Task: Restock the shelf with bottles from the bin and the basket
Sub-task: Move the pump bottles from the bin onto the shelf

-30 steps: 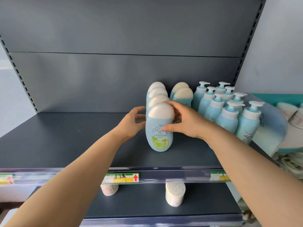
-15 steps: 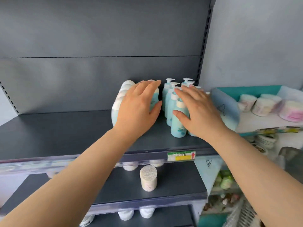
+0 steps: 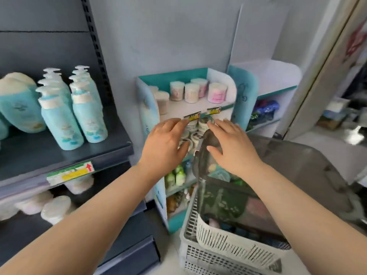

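Left hand point(image 3: 164, 147): released, palm down, fingers straight and slightly spread, holding nothing; right hand point(image 3: 232, 149): likewise released, fingers extended, grasping nothing; the two hands lie side by side, apart. The right hand lies over the near corner of the translucent grey bin point(image 3: 307, 165); contact cannot be told. The white lattice basket point(image 3: 228, 243) sits below the right forearm; its contents are blurred. Blue pump bottles point(image 3: 87, 118) stand upright on the dark shelf point(image 3: 59, 155), well to the left of the left hand. Beyond the fingertips of both hands stands a teal display stand point(image 3: 172, 76) carrying jars.
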The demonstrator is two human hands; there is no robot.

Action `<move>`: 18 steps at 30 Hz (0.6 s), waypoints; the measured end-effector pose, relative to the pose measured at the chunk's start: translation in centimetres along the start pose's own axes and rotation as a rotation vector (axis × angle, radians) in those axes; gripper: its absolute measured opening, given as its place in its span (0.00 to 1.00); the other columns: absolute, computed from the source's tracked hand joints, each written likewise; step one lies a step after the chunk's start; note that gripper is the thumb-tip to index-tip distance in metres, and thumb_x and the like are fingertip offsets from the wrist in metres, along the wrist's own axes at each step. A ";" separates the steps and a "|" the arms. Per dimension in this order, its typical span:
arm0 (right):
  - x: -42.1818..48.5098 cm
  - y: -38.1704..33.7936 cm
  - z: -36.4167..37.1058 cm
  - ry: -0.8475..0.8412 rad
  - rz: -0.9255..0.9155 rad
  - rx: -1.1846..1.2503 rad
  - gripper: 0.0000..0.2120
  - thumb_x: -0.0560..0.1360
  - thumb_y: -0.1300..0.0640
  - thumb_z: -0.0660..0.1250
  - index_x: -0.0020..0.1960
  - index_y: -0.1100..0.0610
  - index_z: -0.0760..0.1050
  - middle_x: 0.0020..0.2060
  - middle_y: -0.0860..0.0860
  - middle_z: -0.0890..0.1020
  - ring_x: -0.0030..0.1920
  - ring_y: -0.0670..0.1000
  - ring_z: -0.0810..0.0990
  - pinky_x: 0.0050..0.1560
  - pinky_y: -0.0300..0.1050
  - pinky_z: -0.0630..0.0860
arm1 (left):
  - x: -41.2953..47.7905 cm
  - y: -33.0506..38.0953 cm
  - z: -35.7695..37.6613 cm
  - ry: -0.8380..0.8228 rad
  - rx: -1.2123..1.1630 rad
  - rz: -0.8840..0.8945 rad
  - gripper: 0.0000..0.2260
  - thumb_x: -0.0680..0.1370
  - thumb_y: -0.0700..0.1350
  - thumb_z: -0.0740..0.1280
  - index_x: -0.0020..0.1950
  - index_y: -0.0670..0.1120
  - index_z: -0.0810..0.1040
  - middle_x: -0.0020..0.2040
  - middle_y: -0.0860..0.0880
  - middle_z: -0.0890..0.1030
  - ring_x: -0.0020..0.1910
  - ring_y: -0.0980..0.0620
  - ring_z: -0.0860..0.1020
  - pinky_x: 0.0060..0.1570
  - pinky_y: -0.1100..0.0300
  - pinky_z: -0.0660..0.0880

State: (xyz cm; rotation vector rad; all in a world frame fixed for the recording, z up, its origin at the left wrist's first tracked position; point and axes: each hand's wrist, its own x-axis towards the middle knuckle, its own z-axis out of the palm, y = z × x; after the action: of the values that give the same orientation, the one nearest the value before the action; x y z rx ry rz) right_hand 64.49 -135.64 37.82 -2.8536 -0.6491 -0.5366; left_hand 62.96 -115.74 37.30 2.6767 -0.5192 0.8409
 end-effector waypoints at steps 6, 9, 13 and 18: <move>-2.5 9.4 3.3 -0.115 0.173 0.004 0.31 0.77 0.49 0.63 0.76 0.53 0.56 0.75 0.54 0.61 0.75 0.55 0.56 0.75 0.54 0.52 | 3.5 3.0 9.2 -0.187 -0.021 0.042 0.24 0.75 0.49 0.66 0.70 0.47 0.69 0.65 0.45 0.75 0.62 0.42 0.73 0.63 0.46 0.71; -2.9 13.6 5.7 -0.199 0.259 0.012 0.31 0.77 0.49 0.63 0.76 0.51 0.55 0.75 0.54 0.61 0.75 0.56 0.56 0.75 0.52 0.53 | 5.3 3.4 13.7 -0.293 -0.042 0.084 0.25 0.75 0.49 0.65 0.71 0.47 0.67 0.66 0.45 0.73 0.64 0.42 0.72 0.63 0.48 0.69; -2.6 17.6 8.8 -0.331 0.297 0.013 0.32 0.77 0.49 0.64 0.76 0.51 0.55 0.75 0.54 0.61 0.75 0.56 0.57 0.74 0.49 0.53 | 7.8 3.0 19.2 -0.418 -0.029 0.111 0.26 0.77 0.50 0.63 0.74 0.50 0.62 0.69 0.47 0.69 0.66 0.45 0.69 0.65 0.50 0.67; -1.2 21.0 13.1 -0.463 0.271 0.012 0.35 0.75 0.49 0.66 0.77 0.50 0.53 0.75 0.54 0.60 0.75 0.56 0.57 0.74 0.50 0.55 | 10.3 1.7 23.6 -0.512 -0.031 0.126 0.26 0.78 0.48 0.63 0.75 0.49 0.60 0.69 0.46 0.69 0.66 0.45 0.68 0.65 0.51 0.66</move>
State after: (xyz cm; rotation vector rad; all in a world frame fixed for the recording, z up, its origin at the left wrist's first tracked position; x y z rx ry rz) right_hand 76.89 -151.75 23.56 -3.0003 -0.3083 0.1752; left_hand 81.68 -128.62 25.10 2.8457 -0.8106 0.1568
